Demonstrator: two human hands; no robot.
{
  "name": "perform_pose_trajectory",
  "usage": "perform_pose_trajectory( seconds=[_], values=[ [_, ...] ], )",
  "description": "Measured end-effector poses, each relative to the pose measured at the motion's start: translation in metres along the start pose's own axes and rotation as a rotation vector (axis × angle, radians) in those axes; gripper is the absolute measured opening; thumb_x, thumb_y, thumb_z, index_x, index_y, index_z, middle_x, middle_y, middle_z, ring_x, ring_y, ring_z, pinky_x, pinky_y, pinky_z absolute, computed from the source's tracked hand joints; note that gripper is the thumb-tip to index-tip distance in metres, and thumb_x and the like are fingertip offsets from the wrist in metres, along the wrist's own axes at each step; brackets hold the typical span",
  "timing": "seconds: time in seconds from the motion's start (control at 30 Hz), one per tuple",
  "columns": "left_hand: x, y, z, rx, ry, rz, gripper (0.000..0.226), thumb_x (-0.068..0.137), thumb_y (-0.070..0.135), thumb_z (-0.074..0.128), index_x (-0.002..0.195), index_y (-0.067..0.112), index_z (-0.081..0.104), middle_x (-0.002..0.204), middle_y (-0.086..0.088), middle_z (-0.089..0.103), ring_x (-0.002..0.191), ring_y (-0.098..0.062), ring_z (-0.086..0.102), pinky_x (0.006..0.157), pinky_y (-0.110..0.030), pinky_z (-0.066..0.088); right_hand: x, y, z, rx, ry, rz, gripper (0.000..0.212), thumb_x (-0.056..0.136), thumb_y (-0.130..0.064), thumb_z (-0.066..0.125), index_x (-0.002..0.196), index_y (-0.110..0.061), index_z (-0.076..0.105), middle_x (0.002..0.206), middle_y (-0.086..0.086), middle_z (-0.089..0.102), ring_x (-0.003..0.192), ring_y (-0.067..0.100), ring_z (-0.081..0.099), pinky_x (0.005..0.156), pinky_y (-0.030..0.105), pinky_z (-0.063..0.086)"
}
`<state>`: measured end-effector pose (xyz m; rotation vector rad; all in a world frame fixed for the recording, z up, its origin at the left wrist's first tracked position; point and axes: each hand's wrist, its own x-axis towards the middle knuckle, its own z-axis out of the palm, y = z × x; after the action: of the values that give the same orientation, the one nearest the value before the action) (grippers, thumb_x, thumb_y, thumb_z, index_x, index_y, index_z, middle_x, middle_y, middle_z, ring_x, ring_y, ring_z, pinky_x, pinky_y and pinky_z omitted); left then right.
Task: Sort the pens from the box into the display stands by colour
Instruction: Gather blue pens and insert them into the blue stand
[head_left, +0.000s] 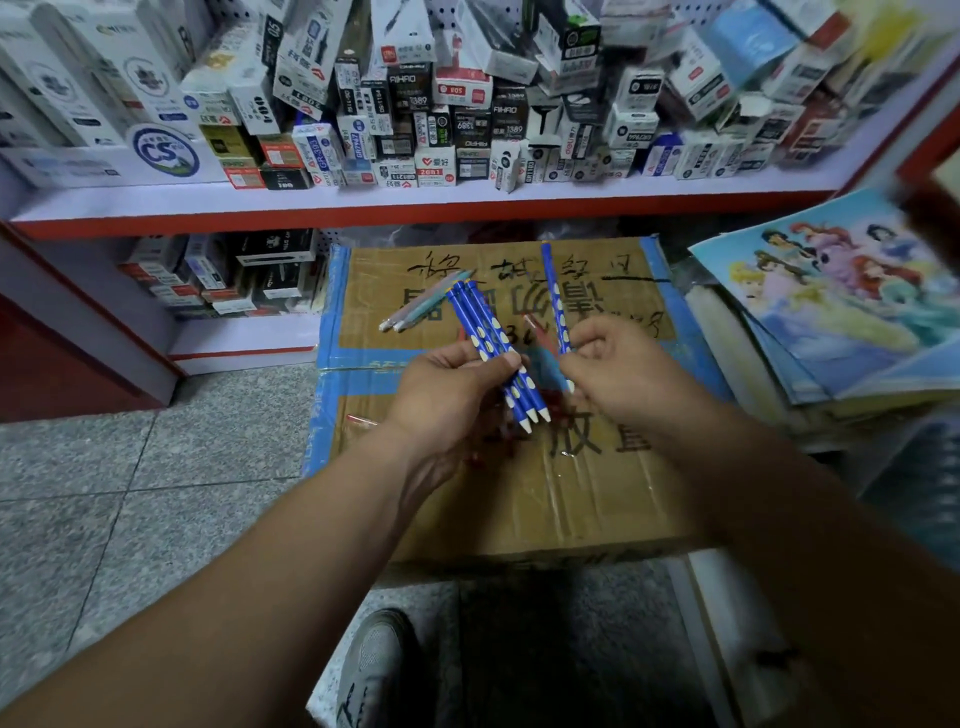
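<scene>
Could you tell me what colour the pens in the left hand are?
The pens are blue with pale oval spots, white tips; head view.

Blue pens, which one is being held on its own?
The blue pen pinched by the right hand, standing nearly upright; the other three pens are bundled together in the left hand.

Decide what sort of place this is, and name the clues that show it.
Probably a stationery shop: a shelf crammed with small pen boxes, a taped cardboard carton on the floor, a stack of cartoon-cover books.
</scene>
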<state>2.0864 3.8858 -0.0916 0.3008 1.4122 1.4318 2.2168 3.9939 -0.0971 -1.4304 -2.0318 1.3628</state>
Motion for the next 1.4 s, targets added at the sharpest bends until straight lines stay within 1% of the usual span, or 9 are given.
perform_pose_trajectory(
  seconds=[0.27,0.43,0.67,0.77,0.93,1.07,1.2,1.3,1.4],
  values=[
    [-0.056,-0.016,0.060,0.089,-0.196,0.023,0.016,0.090,0.011,0.068,0.102,0.001,0.071,0.088,-0.012,0.075,0.073,-0.020,0.066,0.056,-0.023,0.054,-0.088,-0.005,-0.081,0.083,0.134,-0.082,0.010,0.093,-0.016,0.056,0.084,-0.011,0.056,0.056,0.007,0.064,0.049,0.018,0.056,0.054,0.035,0.045],
    [-0.100,-0.031,0.117,0.146,-0.299,0.025,0.024,0.090,0.009,0.067,0.111,-0.003,0.067,0.089,-0.012,0.069,0.058,-0.010,0.064,0.052,-0.019,0.053,-0.179,0.034,-0.138,0.134,0.317,-0.082,0.014,0.092,0.000,0.056,0.084,0.007,0.047,0.062,0.031,0.054,0.041,0.013,0.054,0.044,0.028,0.044],
    [-0.168,-0.078,0.212,0.121,-0.470,0.028,0.026,0.092,0.004,0.064,0.111,-0.013,0.062,0.083,-0.016,0.066,0.061,-0.015,0.062,0.050,-0.021,0.053,-0.298,0.125,-0.200,0.174,0.597,0.050,0.017,0.084,-0.005,0.067,0.085,-0.009,0.050,0.051,0.009,0.051,0.038,0.018,0.049,0.041,0.026,0.038],
    [-0.190,-0.109,0.242,0.186,-0.529,0.039,0.005,0.091,0.005,0.067,0.089,0.001,0.067,0.079,-0.017,0.058,0.063,-0.021,0.058,0.059,-0.027,0.054,-0.336,0.161,-0.206,0.291,0.687,0.142,0.014,0.095,0.002,0.056,0.088,-0.011,0.054,0.061,0.010,0.060,0.043,0.017,0.055,0.042,0.030,0.045],
    [-0.210,-0.158,0.267,0.249,-0.553,0.015,0.050,0.090,0.005,0.068,0.048,0.021,0.046,0.093,-0.016,0.051,0.082,-0.027,0.046,0.057,-0.030,0.045,-0.370,0.206,-0.207,0.382,0.879,0.196,0.002,0.104,-0.022,0.049,0.102,-0.023,0.049,0.072,0.017,0.064,0.047,0.027,0.064,0.052,0.042,0.056],
    [-0.213,-0.178,0.269,0.248,-0.528,0.028,0.045,0.090,0.002,0.067,0.055,0.021,0.047,0.093,-0.016,0.050,0.089,-0.028,0.054,0.059,-0.023,0.052,-0.379,0.216,-0.206,0.393,0.867,0.265,0.048,0.092,-0.057,0.044,0.105,-0.012,0.056,0.079,0.016,0.068,0.054,0.028,0.068,0.053,0.040,0.057],
    [-0.207,-0.181,0.265,0.299,-0.485,0.080,0.034,0.091,0.005,0.068,0.071,0.011,0.041,0.082,-0.011,0.038,0.084,-0.023,0.053,0.060,-0.020,0.052,-0.378,0.221,-0.206,0.080,0.792,0.313,0.043,0.095,-0.060,0.049,0.087,-0.018,0.058,0.076,0.008,0.067,0.067,0.025,0.068,0.067,0.052,0.059],
    [-0.205,-0.182,0.261,0.271,-0.442,0.084,0.046,0.090,0.008,0.070,0.066,0.022,0.033,0.086,-0.012,0.043,0.088,-0.024,0.048,0.061,-0.023,0.052,-0.366,0.214,-0.205,0.082,0.786,0.314,0.012,0.095,-0.034,0.061,0.094,-0.022,0.059,0.085,0.001,0.069,0.078,0.018,0.069,0.071,0.038,0.057],
    [-0.206,-0.180,0.258,0.235,-0.411,0.100,0.044,0.091,0.004,0.067,0.064,0.019,0.035,0.094,-0.013,0.052,0.083,-0.022,0.066,0.062,-0.024,0.054,-0.349,0.212,-0.202,0.118,0.790,0.268,0.010,0.096,-0.020,0.061,0.101,-0.019,0.053,0.090,0.000,0.068,0.084,0.019,0.069,0.074,0.037,0.056]
  ],
)
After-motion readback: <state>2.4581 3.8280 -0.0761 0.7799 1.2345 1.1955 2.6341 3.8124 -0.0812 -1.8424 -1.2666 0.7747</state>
